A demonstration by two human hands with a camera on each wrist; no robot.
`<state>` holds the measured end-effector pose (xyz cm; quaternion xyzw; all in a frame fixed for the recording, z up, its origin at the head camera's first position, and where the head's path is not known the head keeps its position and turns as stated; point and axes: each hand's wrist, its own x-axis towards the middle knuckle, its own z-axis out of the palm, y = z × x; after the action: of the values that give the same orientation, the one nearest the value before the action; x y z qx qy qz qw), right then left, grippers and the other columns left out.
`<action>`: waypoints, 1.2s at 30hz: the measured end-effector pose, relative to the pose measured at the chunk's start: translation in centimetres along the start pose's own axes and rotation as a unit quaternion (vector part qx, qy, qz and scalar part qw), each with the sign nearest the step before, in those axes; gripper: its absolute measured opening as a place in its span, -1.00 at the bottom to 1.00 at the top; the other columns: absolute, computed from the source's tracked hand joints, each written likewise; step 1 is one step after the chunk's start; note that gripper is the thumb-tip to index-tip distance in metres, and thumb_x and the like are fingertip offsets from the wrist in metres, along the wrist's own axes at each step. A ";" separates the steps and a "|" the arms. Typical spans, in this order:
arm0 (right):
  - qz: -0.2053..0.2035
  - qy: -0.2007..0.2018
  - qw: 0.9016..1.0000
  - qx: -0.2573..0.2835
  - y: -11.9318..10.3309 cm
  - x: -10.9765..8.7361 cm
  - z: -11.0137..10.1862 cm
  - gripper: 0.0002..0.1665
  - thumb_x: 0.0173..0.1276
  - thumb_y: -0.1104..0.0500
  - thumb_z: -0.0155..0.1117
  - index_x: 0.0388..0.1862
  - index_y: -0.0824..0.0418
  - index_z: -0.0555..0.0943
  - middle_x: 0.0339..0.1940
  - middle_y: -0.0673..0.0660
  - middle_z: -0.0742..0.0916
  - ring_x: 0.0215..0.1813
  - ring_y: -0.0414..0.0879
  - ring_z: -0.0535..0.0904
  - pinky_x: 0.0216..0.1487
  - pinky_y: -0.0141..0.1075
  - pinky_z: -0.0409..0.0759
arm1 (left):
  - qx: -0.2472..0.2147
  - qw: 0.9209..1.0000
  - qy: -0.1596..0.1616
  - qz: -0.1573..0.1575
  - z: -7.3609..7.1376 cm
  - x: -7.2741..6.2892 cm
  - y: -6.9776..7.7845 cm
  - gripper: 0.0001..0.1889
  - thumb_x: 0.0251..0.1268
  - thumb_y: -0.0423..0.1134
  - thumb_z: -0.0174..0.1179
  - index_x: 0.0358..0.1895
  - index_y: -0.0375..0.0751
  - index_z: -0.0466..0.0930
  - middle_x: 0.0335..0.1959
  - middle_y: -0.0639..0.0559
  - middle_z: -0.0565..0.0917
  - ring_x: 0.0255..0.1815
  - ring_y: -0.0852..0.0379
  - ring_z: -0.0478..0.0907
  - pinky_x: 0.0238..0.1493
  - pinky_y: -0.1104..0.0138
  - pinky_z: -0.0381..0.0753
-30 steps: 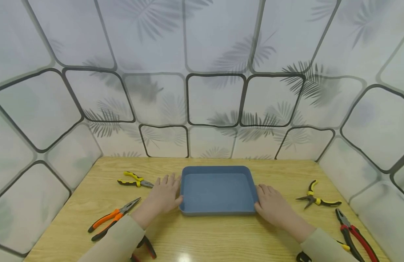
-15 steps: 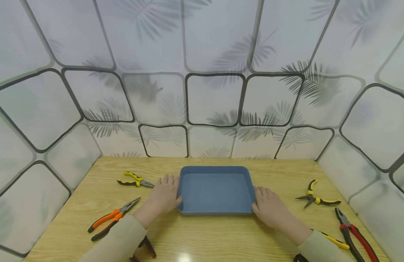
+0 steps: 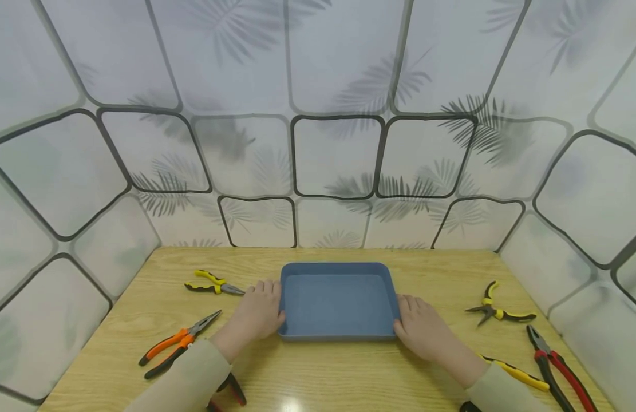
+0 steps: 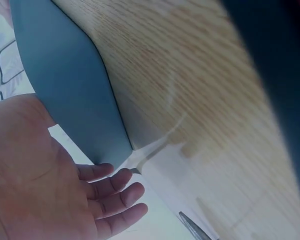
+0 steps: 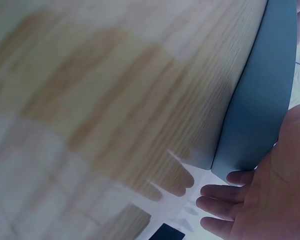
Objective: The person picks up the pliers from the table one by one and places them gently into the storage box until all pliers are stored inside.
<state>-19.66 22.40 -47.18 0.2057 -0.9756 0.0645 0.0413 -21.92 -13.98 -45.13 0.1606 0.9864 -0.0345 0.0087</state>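
Note:
A shallow blue-grey rectangular tray (image 3: 338, 303) lies flat on the wooden table, with nothing inside. My left hand (image 3: 258, 310) rests against its left side, and my right hand (image 3: 425, 331) against its right side. In the left wrist view the fingers (image 4: 117, 200) are loosely straight, with the little finger at the corner of the tray wall (image 4: 75, 75). The right wrist view has the right palm beside the tray's outer wall (image 5: 255, 100), fingers (image 5: 220, 202) extended and not curled round it.
Left are yellow-black needle-nose pliers (image 3: 214, 284), orange-black pliers (image 3: 181, 344) and a red-black tool (image 3: 234, 390) partly under the sleeve. Right are yellow-black pliers (image 3: 498, 312), red-black pliers (image 3: 553, 361) and a yellow-handled tool (image 3: 521, 375) partly behind the arm. Patterned walls (image 3: 338, 154) enclose the table.
The tray has shifted slightly to the left. My right hand has moved left with it, uncovering more of the yellow handle. My left hand stays at the tray's left side.

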 end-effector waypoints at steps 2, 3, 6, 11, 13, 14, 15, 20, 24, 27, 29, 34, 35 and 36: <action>-0.001 -0.002 1.000 0.001 0.0 0.0 0.0 -0.39 0.60 0.15 0.09 0.43 0.58 0.41 0.34 0.51 0.61 0.38 0.40 0.56 0.45 0.22 0.49 | 0.011 1.000 -0.002 -0.002 0.0 -0.1 0.0 -0.33 0.46 0.01 0.29 0.37 -0.46 0.40 0.23 -0.37 0.57 0.28 -0.28 0.56 0.35 -0.08 0.58; -0.001 -0.005 1.000 0.002 -0.1 0.0 0.0 -0.39 0.61 0.15 0.09 0.43 0.57 0.41 0.34 0.51 0.61 0.38 0.40 0.56 0.45 0.22 0.49 | 0.018 1.000 -0.004 -0.003 0.0 -0.1 0.1 -0.33 0.45 0.02 0.29 0.36 -0.45 0.41 0.22 -0.36 0.57 0.27 -0.27 0.56 0.35 -0.08 0.57; 0.003 -0.013 1.000 0.006 -0.2 0.0 0.0 -0.39 0.62 0.13 0.07 0.45 0.55 0.40 0.36 0.50 0.60 0.40 0.40 0.54 0.45 0.24 0.48 | 0.034 0.999 -0.006 -0.006 0.0 -0.1 0.1 -0.34 0.43 0.05 0.29 0.33 -0.43 0.42 0.21 -0.35 0.58 0.26 -0.25 0.56 0.36 -0.07 0.55; 0.006 -0.019 1.000 0.013 -0.2 0.0 0.0 -0.39 0.64 0.12 0.06 0.46 0.54 0.39 0.37 0.49 0.59 0.41 0.41 0.53 0.44 0.25 0.48 | 0.040 0.999 -0.015 -0.015 0.1 -0.1 0.3 -0.32 0.43 0.08 0.29 0.34 -0.42 0.43 0.19 -0.33 0.59 0.25 -0.23 0.56 0.37 -0.07 0.51; 0.007 -0.017 1.000 0.014 -0.2 0.0 0.1 -0.39 0.64 0.12 0.06 0.46 0.54 0.40 0.37 0.49 0.59 0.41 0.40 0.53 0.44 0.25 0.48 | 0.036 0.999 -0.019 -0.019 0.1 -0.2 0.3 -0.32 0.44 0.09 0.29 0.34 -0.41 0.42 0.17 -0.32 0.59 0.24 -0.23 0.56 0.38 -0.07 0.49; 0.007 -0.015 1.000 0.013 -0.2 0.0 0.1 -0.39 0.64 0.13 0.06 0.46 0.54 0.40 0.37 0.49 0.59 0.41 0.40 0.53 0.44 0.25 0.48 | 0.035 0.999 -0.021 -0.020 0.1 -0.2 0.3 -0.31 0.44 0.10 0.28 0.35 -0.41 0.42 0.16 -0.32 0.58 0.24 -0.23 0.56 0.38 -0.07 0.48; 0.007 -0.013 1.000 0.013 -0.2 0.0 0.2 -0.39 0.64 0.13 0.07 0.46 0.54 0.39 0.37 0.49 0.59 0.41 0.40 0.53 0.44 0.25 0.48 | 0.031 0.999 -0.023 -0.021 0.1 -0.2 0.4 -0.31 0.44 0.10 0.28 0.35 -0.42 0.42 0.16 -0.32 0.58 0.24 -0.24 0.56 0.39 -0.07 0.48; 0.016 -0.013 1.000 0.021 -0.2 -0.1 0.2 -0.37 0.63 0.13 0.06 0.48 0.54 0.37 0.38 0.50 0.58 0.43 0.42 0.51 0.46 0.26 0.45 | 0.023 0.999 -0.030 -0.026 0.0 -0.2 0.5 -0.32 0.46 0.09 0.27 0.36 -0.41 0.41 0.16 -0.32 0.58 0.24 -0.23 0.55 0.38 -0.06 0.46; 0.031 -0.024 0.999 0.033 -0.4 -0.3 0.0 -0.36 0.64 0.13 0.03 0.51 0.53 0.35 0.40 0.51 0.56 0.46 0.44 0.47 0.48 0.28 0.42 | 0.028 0.999 -0.031 -0.030 0.0 0.0 0.7 -0.35 0.48 0.10 0.27 0.33 -0.38 0.42 0.11 -0.29 0.58 0.20 -0.21 0.56 0.35 -0.04 0.47; 0.036 -0.025 0.999 0.031 -0.6 -0.4 -0.1 -0.37 0.62 0.15 0.03 0.51 0.52 0.35 0.39 0.50 0.57 0.46 0.43 0.48 0.48 0.26 0.42 | 0.030 0.998 -0.034 -0.032 0.1 0.1 0.8 -0.37 0.49 0.10 0.26 0.31 -0.36 0.42 0.07 -0.27 0.58 0.18 -0.20 0.56 0.35 -0.03 0.47; 0.036 -0.023 0.999 0.027 -0.7 -0.5 -0.1 -0.37 0.61 0.15 0.04 0.49 0.52 0.37 0.37 0.50 0.59 0.44 0.42 0.50 0.47 0.25 0.44 | 0.030 0.998 -0.038 -0.034 0.1 0.1 0.8 -0.38 0.49 0.11 0.26 0.30 -0.35 0.42 0.05 -0.26 0.57 0.18 -0.20 0.55 0.35 -0.03 0.47; 0.035 -0.019 0.999 0.014 -0.8 -0.7 0.0 -0.37 0.60 0.14 0.06 0.48 0.53 0.38 0.35 0.49 0.61 0.42 0.41 0.52 0.47 0.23 0.45 | 0.027 0.998 -0.034 -0.037 0.4 0.0 0.8 -0.42 0.47 0.12 0.29 0.22 -0.30 0.43 -0.05 -0.21 0.55 0.07 -0.16 0.56 0.27 -0.01 0.50; 0.036 -0.018 0.999 0.013 -0.8 -0.7 0.0 -0.37 0.60 0.14 0.06 0.48 0.53 0.38 0.35 0.49 0.61 0.42 0.41 0.52 0.47 0.23 0.45 | 0.025 0.999 -0.031 -0.037 0.5 0.0 0.8 -0.43 0.47 0.12 0.30 0.20 -0.30 0.43 -0.07 -0.20 0.55 0.05 -0.15 0.55 0.25 0.00 0.51; 0.036 -0.019 0.999 0.013 -0.8 -0.7 0.0 -0.37 0.60 0.14 0.06 0.48 0.52 0.38 0.36 0.49 0.61 0.42 0.41 0.52 0.47 0.23 0.45 | 0.024 0.999 -0.027 -0.038 0.5 -0.1 0.8 -0.43 0.46 0.12 0.30 0.18 -0.29 0.43 -0.09 -0.20 0.54 0.03 -0.14 0.55 0.24 0.00 0.51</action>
<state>-18.67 21.99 -47.19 0.1717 -0.9821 0.0750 0.0178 -21.61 -13.30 -45.67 0.1224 0.9900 -0.0629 0.0305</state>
